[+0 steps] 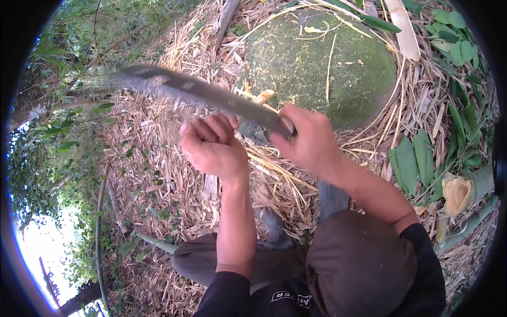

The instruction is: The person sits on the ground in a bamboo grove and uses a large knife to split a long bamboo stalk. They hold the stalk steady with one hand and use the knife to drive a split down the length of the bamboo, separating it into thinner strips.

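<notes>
A long machete (211,96) is gripped at its handle end by my right hand (312,138). Its dark blade, blurred by motion toward the tip, slants up to the left. Just below the blade is my left hand (215,148), palm turned up and fingers curled in. Whatever those fingers may hold is hidden. Past the blade, a short pale piece of split wood or bamboo (263,96) shows at the near left edge of a mossy boulder (322,68). Whether the left hand reaches that piece cannot be made out.
Thin pale strips (282,171) and dry leaf litter (153,174) cover the ground around my boots (277,232). A flat pale slat (404,31) lies beyond the boulder. Green stalks (467,227) and broad leaves (406,164) are at the right; brush grows at the left.
</notes>
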The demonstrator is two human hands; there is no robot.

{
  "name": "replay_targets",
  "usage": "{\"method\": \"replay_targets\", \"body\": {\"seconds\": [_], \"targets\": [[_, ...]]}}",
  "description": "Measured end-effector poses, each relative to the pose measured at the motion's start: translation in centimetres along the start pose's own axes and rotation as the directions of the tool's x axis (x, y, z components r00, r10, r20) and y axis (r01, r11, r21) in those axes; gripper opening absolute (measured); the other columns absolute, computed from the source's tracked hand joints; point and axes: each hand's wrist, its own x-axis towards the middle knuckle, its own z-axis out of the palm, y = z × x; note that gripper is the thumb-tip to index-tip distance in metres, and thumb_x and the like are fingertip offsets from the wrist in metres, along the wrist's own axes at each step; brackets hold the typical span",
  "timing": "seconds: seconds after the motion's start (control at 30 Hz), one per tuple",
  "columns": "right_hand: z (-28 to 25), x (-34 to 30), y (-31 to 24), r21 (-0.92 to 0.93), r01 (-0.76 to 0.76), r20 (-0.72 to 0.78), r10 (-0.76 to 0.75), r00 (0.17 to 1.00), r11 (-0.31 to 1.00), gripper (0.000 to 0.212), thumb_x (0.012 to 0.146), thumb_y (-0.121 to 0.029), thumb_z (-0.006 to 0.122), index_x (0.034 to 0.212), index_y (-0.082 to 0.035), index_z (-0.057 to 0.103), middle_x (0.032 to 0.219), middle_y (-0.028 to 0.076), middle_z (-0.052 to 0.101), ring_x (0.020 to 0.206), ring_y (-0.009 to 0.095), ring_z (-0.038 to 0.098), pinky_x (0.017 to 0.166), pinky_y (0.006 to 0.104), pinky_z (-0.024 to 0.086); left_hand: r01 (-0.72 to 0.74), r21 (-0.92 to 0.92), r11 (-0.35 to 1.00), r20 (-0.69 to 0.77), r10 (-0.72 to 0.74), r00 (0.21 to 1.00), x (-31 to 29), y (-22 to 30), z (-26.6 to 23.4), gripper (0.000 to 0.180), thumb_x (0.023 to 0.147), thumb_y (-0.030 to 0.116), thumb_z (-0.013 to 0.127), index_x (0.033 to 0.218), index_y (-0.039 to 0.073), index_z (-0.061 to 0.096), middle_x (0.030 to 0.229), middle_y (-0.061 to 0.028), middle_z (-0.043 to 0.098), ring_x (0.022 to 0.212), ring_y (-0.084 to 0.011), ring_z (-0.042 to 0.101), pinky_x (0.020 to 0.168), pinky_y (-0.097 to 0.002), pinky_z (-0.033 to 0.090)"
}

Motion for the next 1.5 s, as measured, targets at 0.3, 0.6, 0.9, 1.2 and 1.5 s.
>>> {"method": "replay_targets", "body": {"seconds": [0.3, 0.6, 0.9, 1.2, 1.5], "targets": [[0.6, 1.4, 3.3, -0.083, -0.334, 0.195, 0.344, 0.918, 0.939, 0.025, 0.08, -0.021, 0.07, 0.086, 0.002, 0.061, 0.061, 0.017, 0.061, 0.056, 0.027, 0.065, 0.055, 0.0394, 0.052, -0.047, -0.008, 0.999, 0.111, 0.048, 0.993, 0.7, 0.4, -0.8, 0.043, 0.103, 0.021, 0.031, 0.061, 0.015, 0.024, 0.048, -0.0005, 0.017, 0.041, -0.0134, 0.019, 0.051, -0.0341, 0.037], [0.7, 1.1, 4.6, -0.282, -0.346, 0.176, 0.402, 0.898, 0.895, 0.024, 0.079, -0.019, 0.07, 0.089, 0.002, 0.065, 0.068, 0.022, 0.067, 0.07, 0.041, 0.07, 0.069, 0.0501, 0.055, 0.014, 0.015, 1.0, 0.143, -0.016, 0.99, 1.2, 0.4, -0.9, 0.044, 0.103, 0.026, 0.031, 0.061, 0.017, 0.023, 0.05, 0.001, 0.015, 0.047, -0.013, 0.016, 0.055, -0.0342, 0.033], [0.7, 0.1, 5.3, -0.246, -0.378, 0.085, 0.408, 0.909, 0.893, 0.025, 0.078, -0.018, 0.07, 0.092, 0.003, 0.064, 0.07, 0.021, 0.067, 0.069, 0.04, 0.069, 0.068, 0.0476, 0.055, 0.005, 0.02, 1.0, 0.136, -0.008, 0.991, 1.7, 0.4, 0.5, 0.044, 0.103, 0.027, 0.033, 0.061, 0.017, 0.024, 0.049, 0.0003, 0.017, 0.047, -0.0136, 0.018, 0.055, -0.0347, 0.034], [0.5, -1.7, 4.2, -0.204, -0.398, 0.172, 0.433, 0.885, 0.894, 0.033, 0.081, -0.018, 0.068, 0.103, 0.006, 0.064, 0.075, 0.024, 0.069, 0.072, 0.042, 0.071, 0.071, 0.0496, 0.057, -0.006, 0.04, 0.999, 0.058, 0.004, 0.998, 1.0, 0.5, 1.0, 0.044, 0.102, 0.023, 0.034, 0.06, 0.016, 0.025, 0.049, -0.0008, 0.018, 0.044, -0.0136, 0.018, 0.052, -0.0348, 0.034], [0.0, -2.5, 4.0, -0.188, -0.383, 0.146, 0.411, 0.9, 0.905, 0.037, 0.081, -0.02, 0.068, 0.109, 0.006, 0.066, 0.077, 0.024, 0.07, 0.072, 0.041, 0.071, 0.071, 0.0479, 0.057, 0.008, 0.009, 1.0, 0.07, -0.009, 0.998, 1.2, 0.4, 1.4, 0.043, 0.102, 0.023, 0.034, 0.061, 0.016, 0.023, 0.049, -0.0006, 0.017, 0.044, -0.0135, 0.018, 0.053, -0.0343, 0.034]]}}
